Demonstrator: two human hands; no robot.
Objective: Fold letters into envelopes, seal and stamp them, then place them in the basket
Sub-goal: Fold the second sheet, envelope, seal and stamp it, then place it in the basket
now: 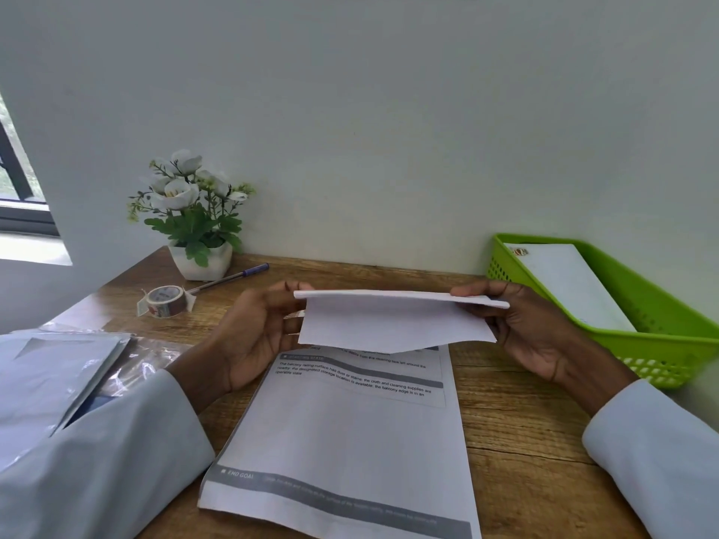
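Note:
I hold a white envelope point(393, 319) level above the desk, its open flap hanging down toward me. My left hand point(253, 330) pinches its left end and my right hand point(525, 328) pinches its right end. Below it a stack of printed letters point(342, 433) lies flat on the wooden desk. A green basket point(661, 355) stands at the right, with a stamped white envelope point(572, 285) lying inside. A roll of patterned tape point(166, 301) sits at the back left.
A pack of envelopes in clear plastic point(58, 379) lies at the left under my sleeve. A potted white flower point(194, 219) and a purple pen point(233, 278) stand near the wall. The wall closes off the desk's far edge.

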